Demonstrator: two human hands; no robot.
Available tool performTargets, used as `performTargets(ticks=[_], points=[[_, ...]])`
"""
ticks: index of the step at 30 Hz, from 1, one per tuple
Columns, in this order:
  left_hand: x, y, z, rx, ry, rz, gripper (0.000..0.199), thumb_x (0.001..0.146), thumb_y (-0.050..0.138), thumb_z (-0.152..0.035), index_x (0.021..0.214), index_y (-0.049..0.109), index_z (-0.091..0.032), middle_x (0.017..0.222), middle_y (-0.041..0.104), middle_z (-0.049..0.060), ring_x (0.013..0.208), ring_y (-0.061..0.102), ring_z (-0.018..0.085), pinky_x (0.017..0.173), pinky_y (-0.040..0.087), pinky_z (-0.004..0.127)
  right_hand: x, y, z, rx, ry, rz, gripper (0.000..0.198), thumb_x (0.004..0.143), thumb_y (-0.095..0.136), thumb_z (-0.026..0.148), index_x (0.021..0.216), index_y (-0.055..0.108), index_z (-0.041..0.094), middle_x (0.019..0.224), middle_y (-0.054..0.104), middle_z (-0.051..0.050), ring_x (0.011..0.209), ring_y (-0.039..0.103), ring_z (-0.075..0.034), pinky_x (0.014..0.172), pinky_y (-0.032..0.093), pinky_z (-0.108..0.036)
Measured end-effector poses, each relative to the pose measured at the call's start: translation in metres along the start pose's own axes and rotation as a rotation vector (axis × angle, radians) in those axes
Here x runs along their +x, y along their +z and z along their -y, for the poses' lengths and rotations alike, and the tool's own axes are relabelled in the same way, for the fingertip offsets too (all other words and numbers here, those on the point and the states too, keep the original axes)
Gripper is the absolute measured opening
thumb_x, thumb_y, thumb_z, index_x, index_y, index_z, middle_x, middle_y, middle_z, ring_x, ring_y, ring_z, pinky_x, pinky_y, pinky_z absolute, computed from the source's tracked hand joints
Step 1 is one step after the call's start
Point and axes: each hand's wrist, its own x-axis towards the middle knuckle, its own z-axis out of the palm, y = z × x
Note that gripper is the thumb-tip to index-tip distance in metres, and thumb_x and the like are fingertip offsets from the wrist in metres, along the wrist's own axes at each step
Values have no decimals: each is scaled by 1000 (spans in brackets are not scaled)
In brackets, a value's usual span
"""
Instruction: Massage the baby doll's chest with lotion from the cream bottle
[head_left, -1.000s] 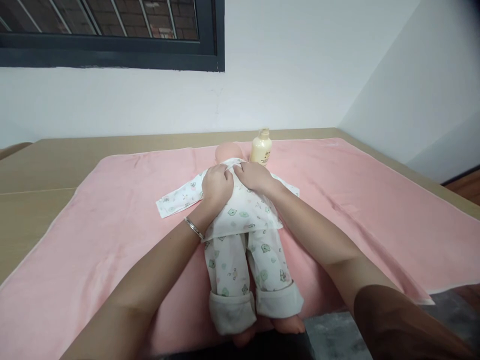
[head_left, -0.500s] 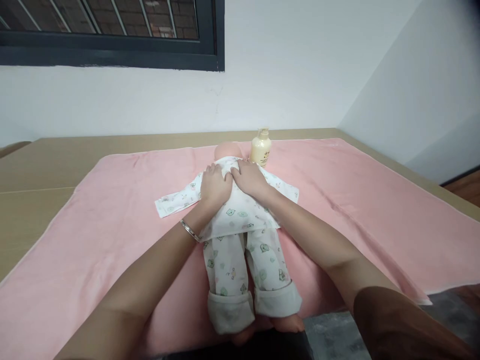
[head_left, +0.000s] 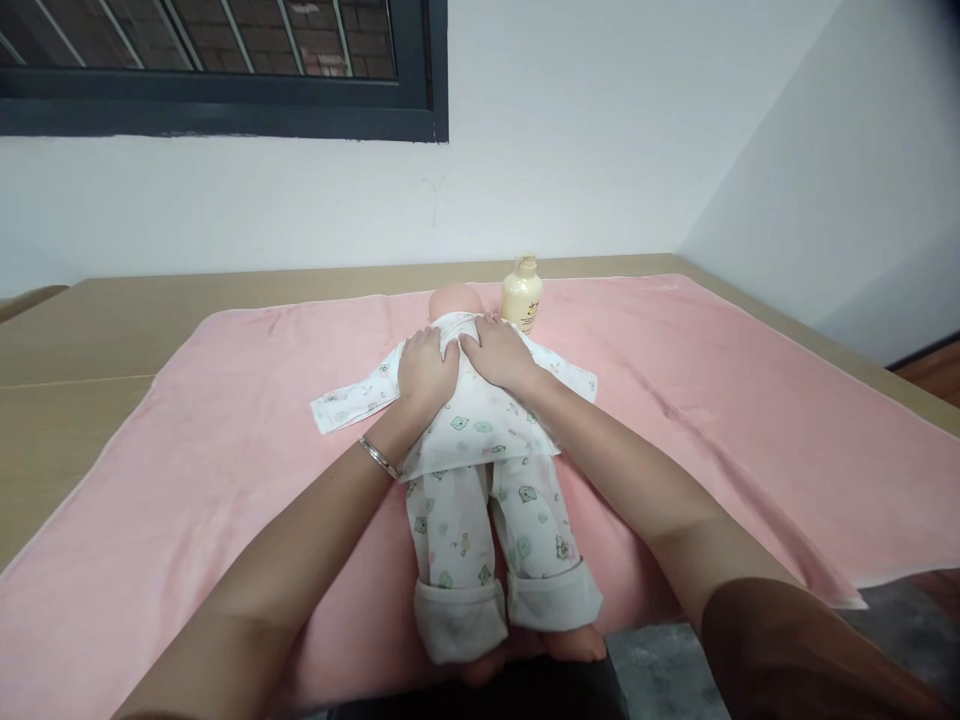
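A baby doll point(head_left: 480, 425) in white printed pajamas lies stretched out on a pink blanket point(head_left: 247, 400), its head at the far end and its feet toward me. It seems to be face down, since only the bare back of the head shows. My left hand point(head_left: 427, 373) rests flat on the left upper part of its shirt, fingers pointing away. On the right upper part lies my right hand point(head_left: 497, 355), also flat, with the thumbs close to each other. A pale yellow pump bottle point(head_left: 520, 295) stands just beyond my right fingertips, right of the doll's head.
The blanket covers most of a wooden table point(head_left: 112, 310) and drapes over its near edge. A white wall point(head_left: 562, 150) with a dark-framed window point(head_left: 442, 80) rises behind. Grey floor point(head_left: 660, 670) shows at the bottom right.
My left hand has shifted very slightly left, opening a little more space between the thumbs. The doll and bottle have stayed where they were.
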Motion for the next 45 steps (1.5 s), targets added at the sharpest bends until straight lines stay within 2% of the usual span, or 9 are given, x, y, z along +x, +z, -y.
performTargets(ticks=[8, 12, 20, 26, 32, 34, 38, 42, 45], points=[[5, 2, 5, -91, -19, -3, 45, 95, 42, -31, 129, 62, -10, 135, 64, 17, 130, 55, 32, 117, 40, 47, -20, -19, 17, -57, -41, 84, 51, 107, 31, 37, 136, 53, 1, 142, 55, -25, 132, 52, -35, 111, 38, -42], [7, 0, 4, -65, -65, 12, 38, 94, 43, -30, 119, 65, -13, 125, 68, 16, 121, 60, 33, 111, 44, 49, -34, -16, 33, -196, -75, 35, 51, 105, 32, 27, 141, 45, -7, 145, 48, -32, 139, 43, -40, 114, 34, -47], [-7, -2, -4, -114, -21, -40, 42, 98, 37, -26, 128, 64, -15, 140, 63, 12, 135, 54, 28, 117, 41, 44, -3, -15, 0, 129, -60, 88, 44, 105, 35, 39, 129, 57, 9, 136, 60, -20, 124, 57, -31, 107, 42, -41], [0, 1, 3, -48, -67, -33, 40, 95, 41, -27, 122, 65, -10, 130, 66, 19, 128, 57, 35, 114, 42, 51, -27, -17, 30, -51, -109, 66, 48, 102, 35, 25, 138, 49, -4, 148, 47, -29, 140, 42, -38, 115, 33, -47], [-8, -2, -1, -127, 29, -80, 37, 96, 39, -24, 116, 69, -18, 132, 68, 10, 128, 59, 28, 113, 46, 44, -8, -17, 4, 221, -88, 77, 34, 99, 38, 32, 117, 62, 15, 126, 67, -13, 112, 62, -29, 98, 47, -39], [-8, -1, -1, -145, 14, -78, 39, 95, 40, -24, 121, 68, -17, 138, 65, 10, 133, 56, 27, 117, 43, 44, 0, -14, -4, 213, -77, 51, 37, 102, 34, 35, 113, 63, 15, 123, 67, -14, 111, 62, -29, 98, 47, -40], [-1, 4, 4, -120, -54, -62, 44, 93, 43, -27, 127, 63, -11, 138, 63, 16, 135, 53, 33, 120, 37, 50, -9, -9, 9, 20, -79, 41, 45, 104, 28, 29, 128, 57, 4, 134, 60, -23, 125, 55, -34, 107, 41, -44], [4, 7, 9, -132, -45, -60, 41, 91, 43, -28, 121, 66, -13, 130, 67, 16, 125, 58, 33, 114, 43, 50, -30, -9, 33, -140, -135, 42, 53, 101, 32, 23, 146, 42, -3, 147, 47, -30, 140, 41, -39, 115, 33, -50], [3, 6, 9, -137, -37, -62, 40, 92, 42, -27, 121, 66, -12, 129, 67, 16, 123, 59, 32, 112, 44, 49, -29, -12, 31, -115, -144, 28, 50, 99, 35, 23, 142, 49, 1, 144, 51, -27, 137, 44, -37, 114, 34, -48]])
